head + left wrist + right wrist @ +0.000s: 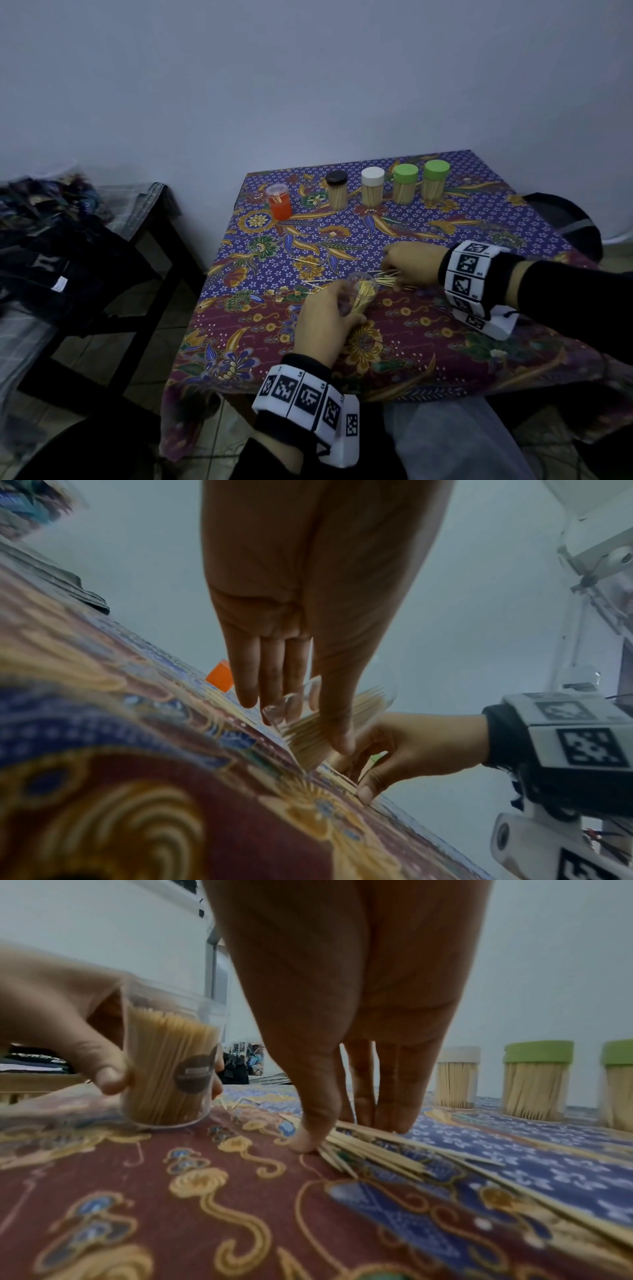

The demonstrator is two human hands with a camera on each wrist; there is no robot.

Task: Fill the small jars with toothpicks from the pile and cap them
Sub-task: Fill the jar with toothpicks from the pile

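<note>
- The bench (445,359) wears a smooth printed batik cloth, maroon with gold scrolls at the near edge and blue with small white flowers farther back; the near hem hangs over the person's lap.
- The left hand (325,322) reaches in from the near edge, thumb and fingers (106,1076) curled round the open jar (363,294), a clear plastic cylinder without a cap, tilted with its base on the cloth and about half packed with thin pale toothpicks; a dark round sticker sits on its wall.
- Just right of the open jar lies the toothpick pile (387,277), slim wooden sticks lying roughly parallel, a few strays spread to the jar's left and beyond it.
- The right hand (416,258) comes in from the right side, palm down, fingers narrowed and pointing down; thumb and fingertips (304,1139) press on and pinch at sticks of the pile against the cloth.
- Beyond the open jar a broad stretch of patterned cloth lies bare.
- Far from the open jar, near the back edge, stand five upright capped cylinders in a row: an orange jar (279,202) with a clear lid, then clear ones filled with sticks, the black-capped jar (337,192), the white-capped jar (372,186) and two green-capped jars (405,183) (435,180).
- Left of the bench stands a dark wooden bench-like frame (102,291) piled with dark clothes.
</note>
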